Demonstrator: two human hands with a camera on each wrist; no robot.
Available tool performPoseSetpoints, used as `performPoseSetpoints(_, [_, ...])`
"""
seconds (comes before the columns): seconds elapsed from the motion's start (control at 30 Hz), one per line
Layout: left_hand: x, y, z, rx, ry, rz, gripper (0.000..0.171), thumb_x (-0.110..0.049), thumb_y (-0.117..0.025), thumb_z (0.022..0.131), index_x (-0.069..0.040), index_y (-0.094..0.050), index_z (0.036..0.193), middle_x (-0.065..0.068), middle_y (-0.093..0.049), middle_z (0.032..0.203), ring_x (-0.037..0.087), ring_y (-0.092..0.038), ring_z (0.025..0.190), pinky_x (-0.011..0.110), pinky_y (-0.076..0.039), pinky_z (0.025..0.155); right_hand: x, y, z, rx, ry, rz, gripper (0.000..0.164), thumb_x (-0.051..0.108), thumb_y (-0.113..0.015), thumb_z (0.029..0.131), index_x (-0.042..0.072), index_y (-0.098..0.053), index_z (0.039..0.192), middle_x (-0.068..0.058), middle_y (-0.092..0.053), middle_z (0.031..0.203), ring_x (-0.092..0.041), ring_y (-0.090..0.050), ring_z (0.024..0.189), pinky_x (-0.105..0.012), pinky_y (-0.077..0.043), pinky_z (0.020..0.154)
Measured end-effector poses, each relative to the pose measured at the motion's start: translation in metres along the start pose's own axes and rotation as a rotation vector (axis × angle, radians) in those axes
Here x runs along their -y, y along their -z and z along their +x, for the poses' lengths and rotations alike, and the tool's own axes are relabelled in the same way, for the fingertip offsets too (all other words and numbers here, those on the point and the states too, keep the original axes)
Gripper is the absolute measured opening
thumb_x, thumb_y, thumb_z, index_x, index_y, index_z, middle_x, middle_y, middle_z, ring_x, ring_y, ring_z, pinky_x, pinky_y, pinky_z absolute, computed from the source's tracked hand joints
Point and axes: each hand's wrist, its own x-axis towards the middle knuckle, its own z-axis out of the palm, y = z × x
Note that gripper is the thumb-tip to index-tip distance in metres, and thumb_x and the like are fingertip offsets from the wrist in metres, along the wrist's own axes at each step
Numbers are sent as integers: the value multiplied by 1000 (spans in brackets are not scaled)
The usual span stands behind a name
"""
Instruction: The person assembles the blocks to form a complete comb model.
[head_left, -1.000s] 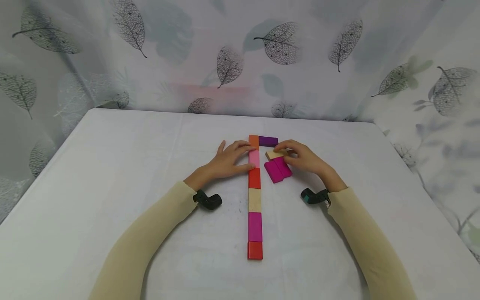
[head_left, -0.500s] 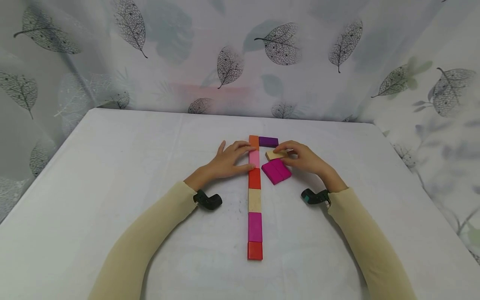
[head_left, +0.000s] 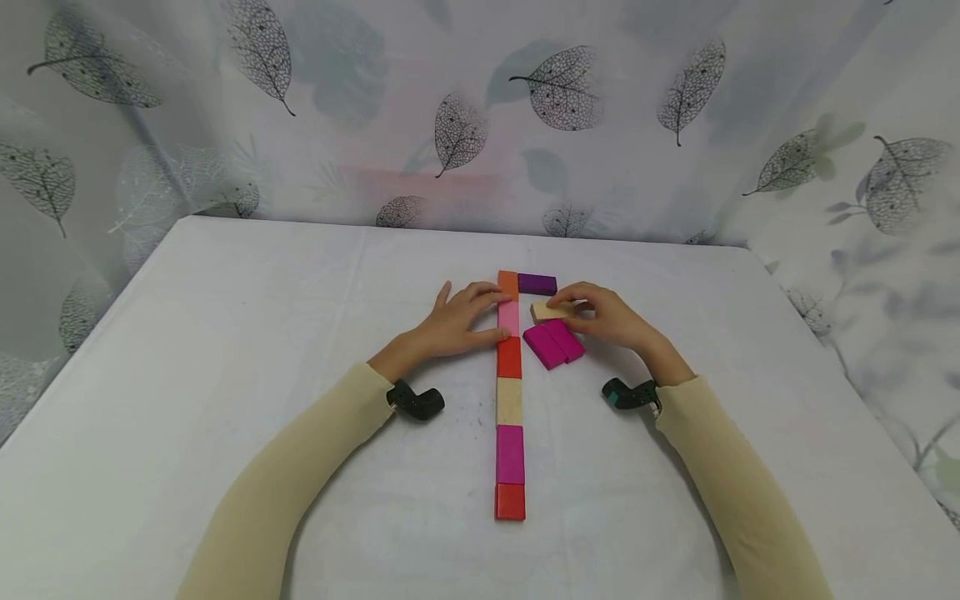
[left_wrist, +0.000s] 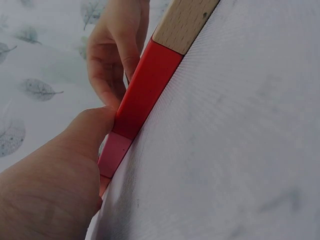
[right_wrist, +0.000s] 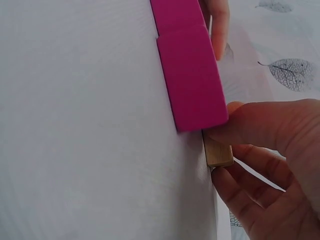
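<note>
A single-file row of flat blocks runs up the table in the head view. My left hand (head_left: 453, 323) lies along its far part, fingertips at the orange block (head_left: 507, 282) and thumb tip where the pink block (head_left: 508, 317) meets a red block (head_left: 509, 358). To the right of the row, my right hand (head_left: 609, 317) pinches a plain wooden block (head_left: 542, 313) between thumb and fingers; its end also shows in the right wrist view. Two magenta blocks (right_wrist: 192, 80) lie side by side, slightly offset, just nearer than the wooden one, close to the right thumb.
Beyond the wooden block, a purple block (head_left: 537, 284) extends rightward from the orange one. The row continues nearer with another wooden block (head_left: 509, 402), a magenta block (head_left: 510, 454) and a red end block (head_left: 510, 502). A leaf-patterned curtain (head_left: 330, 108) hangs behind the white table (head_left: 300, 275).
The wooden block in my right hand has turned to lie straighter, more nearly parallel to the purple block. The magenta pair has shifted slightly left and nearer. My left hand has stayed still.
</note>
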Motion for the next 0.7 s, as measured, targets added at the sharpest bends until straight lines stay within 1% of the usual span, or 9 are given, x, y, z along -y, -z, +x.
performPoseSetpoints(0.17, [1, -1, 0, -1, 0, -2, 61, -47, -59, 94, -23, -43, 148, 3, -34, 153, 20, -29, 143, 58, 6, 116, 0, 0, -1, -5, -11, 0, 31, -7, -62, 89, -4, -62, 119, -20, -58, 124, -35, -51, 118, -52, -45, 101])
performPoseSetpoints(0.7, [2, -1, 1, -7, -3, -7, 61, -47, -59, 94, -23, -43, 147, 3, -35, 152, 20, -30, 143, 58, 6, 116, 1, -2, -1, -22, 14, -23, 29, -6, -64, 88, -5, -63, 118, -20, -59, 122, -35, -54, 115, -51, -47, 98])
